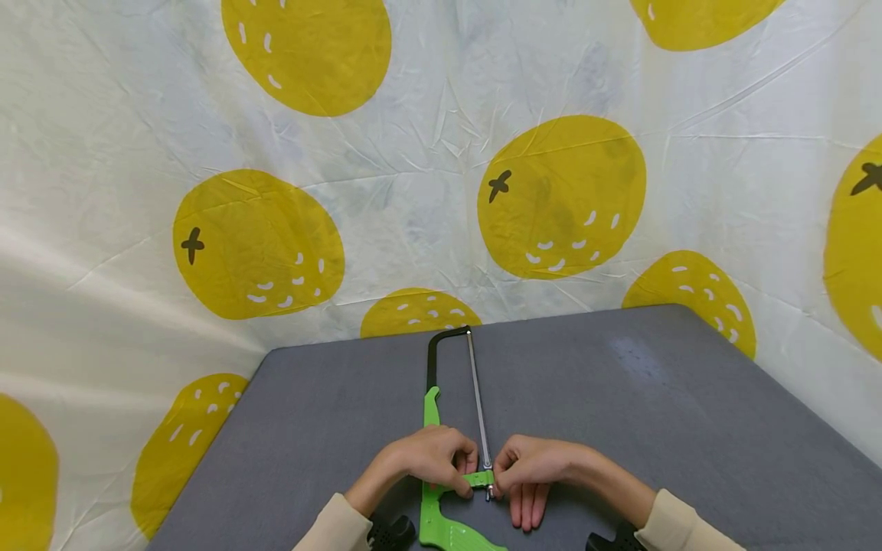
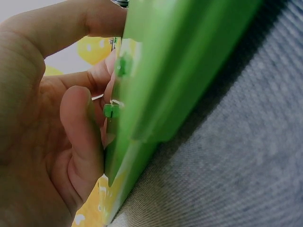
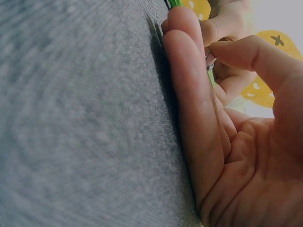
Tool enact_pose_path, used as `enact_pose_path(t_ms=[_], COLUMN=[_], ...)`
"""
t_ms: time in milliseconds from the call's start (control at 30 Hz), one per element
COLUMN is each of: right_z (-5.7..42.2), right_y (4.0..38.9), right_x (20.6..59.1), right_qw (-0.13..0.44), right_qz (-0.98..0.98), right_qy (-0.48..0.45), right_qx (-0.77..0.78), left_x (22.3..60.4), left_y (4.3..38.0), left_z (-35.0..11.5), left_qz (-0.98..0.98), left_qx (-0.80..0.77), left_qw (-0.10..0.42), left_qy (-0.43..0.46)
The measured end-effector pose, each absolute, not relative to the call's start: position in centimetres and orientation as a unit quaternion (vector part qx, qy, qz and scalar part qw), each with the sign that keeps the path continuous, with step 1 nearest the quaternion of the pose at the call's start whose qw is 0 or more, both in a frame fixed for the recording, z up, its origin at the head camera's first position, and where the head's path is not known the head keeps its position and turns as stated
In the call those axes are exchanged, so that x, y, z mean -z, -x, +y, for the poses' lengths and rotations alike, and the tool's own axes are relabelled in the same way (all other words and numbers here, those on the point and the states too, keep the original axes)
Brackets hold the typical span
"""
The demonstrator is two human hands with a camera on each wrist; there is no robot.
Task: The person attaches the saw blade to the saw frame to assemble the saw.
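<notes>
A hacksaw with a green handle (image 1: 451,532) and a black bow frame (image 1: 432,360) lies flat, its far end pointing away from me. Its silver blade (image 1: 478,398) runs along the right side to a short green arm (image 1: 480,479). My left hand (image 1: 436,453) reaches over the handle and grips that arm between thumb and fingers. At the arm's outer end sits a small metal wing nut (image 1: 489,494), which my right hand (image 1: 534,463) pinches with thumb and forefinger. The other right fingers (image 3: 196,104) stretch out along the grey surface. In the left wrist view the green body (image 2: 189,56) hides part of the fingers.
The hacksaw rests on a grey cloth-covered table (image 1: 586,398). Behind it and at both sides hangs a white curtain (image 1: 413,229) printed with yellow fruit. Dark wrist devices (image 1: 391,533) show under both sleeves.
</notes>
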State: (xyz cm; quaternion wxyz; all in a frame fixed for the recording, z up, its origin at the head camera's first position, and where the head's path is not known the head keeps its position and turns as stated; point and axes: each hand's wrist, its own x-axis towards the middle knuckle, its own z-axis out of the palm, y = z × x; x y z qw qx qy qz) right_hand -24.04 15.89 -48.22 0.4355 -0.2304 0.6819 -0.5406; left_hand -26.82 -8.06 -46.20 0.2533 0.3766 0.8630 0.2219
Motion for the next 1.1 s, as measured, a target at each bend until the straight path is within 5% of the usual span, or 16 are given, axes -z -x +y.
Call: enact_pose_path(t_ms=[1100], right_z=[15.94], right_y=[24.04], right_x=[47.90], right_qw=[0.438], right_qz=[0.679], right_qy=[0.247], right_qx=[0.535], left_x=[46.11], left_y=[26.91], left_z=[-8.28], left_qz=[0.861], left_qx=[-0.225], left_qw=[0.256], left_qy=[-0.378])
